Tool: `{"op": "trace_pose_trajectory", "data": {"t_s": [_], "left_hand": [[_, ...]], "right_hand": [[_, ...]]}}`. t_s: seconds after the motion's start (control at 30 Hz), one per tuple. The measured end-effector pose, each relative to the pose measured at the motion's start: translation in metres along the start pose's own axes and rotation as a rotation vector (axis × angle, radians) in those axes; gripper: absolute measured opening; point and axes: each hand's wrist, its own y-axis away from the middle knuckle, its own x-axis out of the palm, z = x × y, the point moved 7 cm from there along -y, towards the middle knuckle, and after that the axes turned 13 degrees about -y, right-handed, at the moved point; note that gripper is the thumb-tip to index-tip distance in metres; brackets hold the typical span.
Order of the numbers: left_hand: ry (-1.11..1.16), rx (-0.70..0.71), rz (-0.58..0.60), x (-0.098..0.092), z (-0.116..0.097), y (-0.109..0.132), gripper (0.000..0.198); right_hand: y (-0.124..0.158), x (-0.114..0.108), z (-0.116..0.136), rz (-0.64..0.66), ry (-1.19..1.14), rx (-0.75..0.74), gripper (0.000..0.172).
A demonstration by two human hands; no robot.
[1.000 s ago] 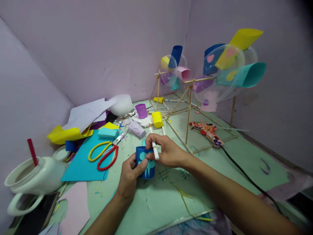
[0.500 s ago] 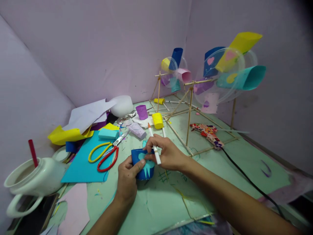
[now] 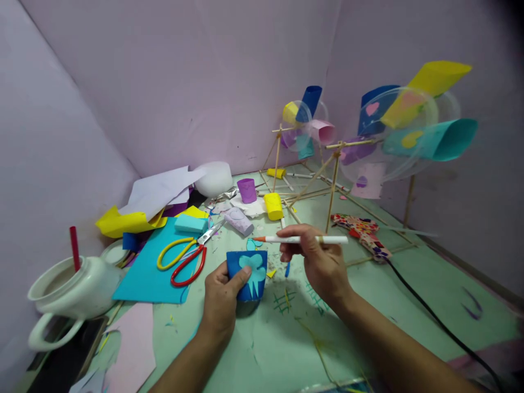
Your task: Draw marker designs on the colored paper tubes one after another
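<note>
My left hand (image 3: 224,297) grips a dark blue paper cup (image 3: 234,266), thumb across its front. Under that thumb lies a light teal paper cut-out (image 3: 257,268) with rounded lobes and pointed strips below. Off to the right, my right hand (image 3: 321,262) holds a white marker (image 3: 333,239) roughly level, its orange tip pointing left, above and apart from the cup. Small teal paper pieces (image 3: 251,244) lie on the table just behind the cup. Scissors (image 3: 195,254) with one yellow and one red handle rest left of my left hand.
Two stick-frame wheels carry coloured paper cups, the larger wheel (image 3: 421,123) at right. A patterned glue gun (image 3: 362,232) trails a black cord. Purple (image 3: 246,191) and yellow (image 3: 273,206) paper cups stand behind. A white pot (image 3: 77,289) and blue sheet (image 3: 155,278) are at left.
My right hand has drawn away from the cup to the right, and the marker has swung from steep to nearly level. My left hand still holds the cup. The view has shifted slightly.
</note>
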Motion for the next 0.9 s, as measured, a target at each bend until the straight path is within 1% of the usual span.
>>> {"op": "trace_pose_trajectory", "data": {"t_s": [0.1,0.17,0.27,0.4,0.57,0.63,0.9], "left_hand": [[-0.015,0.023,-0.009,0.000,-0.002,-0.001,0.040],[-0.035,0.042,-0.013,0.000,-0.003,-0.001,0.037],[-0.071,0.062,-0.012,0.001,-0.005,0.000,0.033],[-0.117,0.084,-0.017,0.000,-0.006,0.000,0.029],[-0.169,0.137,-0.004,0.001,-0.010,-0.001,0.022],[-0.178,0.146,0.009,0.002,-0.011,-0.002,0.022],[-0.138,0.148,0.051,0.006,-0.006,-0.006,0.022]], "right_hand": [[0.003,0.009,0.002,0.048,0.158,-0.030,0.019],[0.006,0.014,0.001,0.091,0.182,-0.052,0.014],[0.011,0.017,-0.005,0.133,0.152,-0.060,0.014],[0.016,0.022,-0.010,0.198,0.195,-0.103,0.013],[0.017,0.035,-0.001,0.327,0.347,-0.262,0.008],[0.017,0.038,0.000,0.364,0.395,-0.300,0.008],[0.017,0.040,-0.005,0.410,0.405,-0.283,0.007]]}}
